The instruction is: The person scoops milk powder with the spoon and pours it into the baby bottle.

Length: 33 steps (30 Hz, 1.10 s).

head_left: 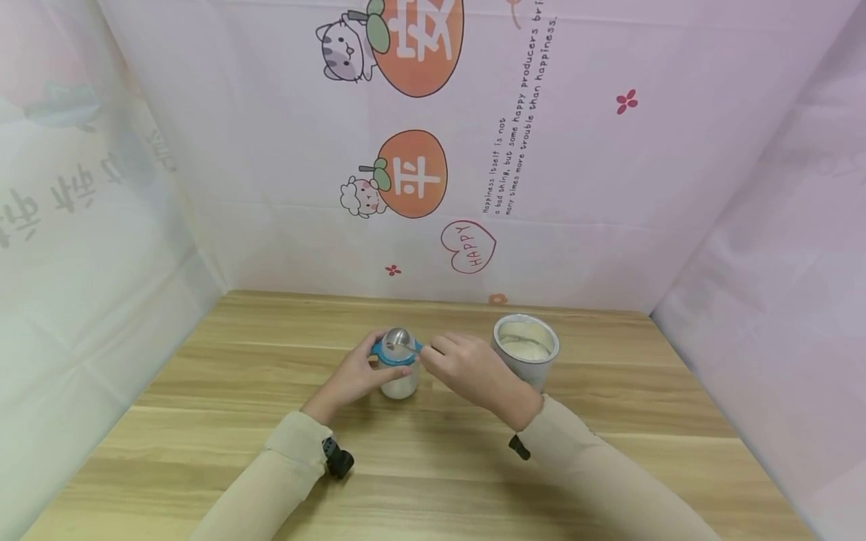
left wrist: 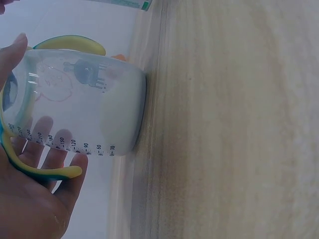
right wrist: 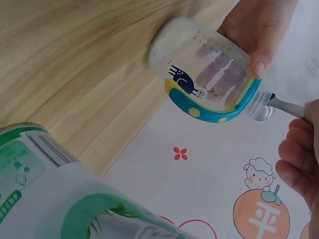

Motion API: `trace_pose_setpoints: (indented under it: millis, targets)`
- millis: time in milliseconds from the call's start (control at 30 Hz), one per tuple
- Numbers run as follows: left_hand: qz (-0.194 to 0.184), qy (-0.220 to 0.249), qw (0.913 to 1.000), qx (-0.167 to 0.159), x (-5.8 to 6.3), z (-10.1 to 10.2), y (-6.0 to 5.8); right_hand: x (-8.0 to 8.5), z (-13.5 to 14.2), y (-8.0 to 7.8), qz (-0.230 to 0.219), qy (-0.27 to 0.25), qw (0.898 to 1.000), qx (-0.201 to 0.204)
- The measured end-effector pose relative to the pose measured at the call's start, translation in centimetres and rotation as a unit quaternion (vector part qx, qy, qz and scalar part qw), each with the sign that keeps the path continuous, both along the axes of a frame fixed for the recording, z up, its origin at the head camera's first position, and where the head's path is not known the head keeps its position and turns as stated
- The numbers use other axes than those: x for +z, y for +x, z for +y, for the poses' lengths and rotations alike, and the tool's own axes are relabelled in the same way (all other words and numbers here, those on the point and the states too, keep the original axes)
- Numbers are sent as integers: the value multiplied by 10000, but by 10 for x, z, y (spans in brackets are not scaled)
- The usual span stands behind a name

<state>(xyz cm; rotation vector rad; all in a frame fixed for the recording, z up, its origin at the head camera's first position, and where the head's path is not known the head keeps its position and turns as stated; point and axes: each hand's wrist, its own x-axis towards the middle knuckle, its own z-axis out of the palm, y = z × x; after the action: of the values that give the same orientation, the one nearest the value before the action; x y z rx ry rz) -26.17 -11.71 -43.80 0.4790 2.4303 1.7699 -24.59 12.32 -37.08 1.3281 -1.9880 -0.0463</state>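
Note:
A clear baby bottle (head_left: 399,387) with a blue-and-yellow handle ring (right wrist: 199,113) stands upright on the wooden table. Whitish contents (left wrist: 123,107) fill its lower part, beside the printed scale. My left hand (head_left: 355,378) holds it near the top, the thumb on the near side and the fingers behind. In my right hand (head_left: 473,373), a metal spoon (head_left: 398,337) is pinched by its handle (right wrist: 289,106). The spoon's bowl is right at the bottle's open mouth (right wrist: 254,105).
Right of the bottle, behind my right wrist, stands an open can (head_left: 541,370) with pale powder (head_left: 524,347) inside. Its green-and-white printed side shows in the right wrist view. A printed cloth (head_left: 575,225) encloses the wooden table (head_left: 419,481) at the back and sides.

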Motion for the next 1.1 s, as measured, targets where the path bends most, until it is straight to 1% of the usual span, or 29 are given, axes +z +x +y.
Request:
trace_pose_setpoints:
  millis: [167,400,533,667,867,1100]
  targets:
    - [-21,19,10000,-32,0,-1,-1,0,0,-2,-82,-252,9996,6]
    - [-71,48,10000,-10,0,-1,0,4,-1,-1,-273,-586,9978,-166]
    - [-108,23,9999,54,0,0,0,5,-2,0,-687,-843,9938,-239]
    - [-106,29,9999,53,1,1,0,4,-2,-1,-1286,-1207,9841,-212]
    - [-149,-6,9998,103,2,1,1,6,0,-2,-1851,-1632,9690,-106]
    - [-71,-62,9998,149,1,0,0,9,1,-5,-2561,-2110,9433,-63]
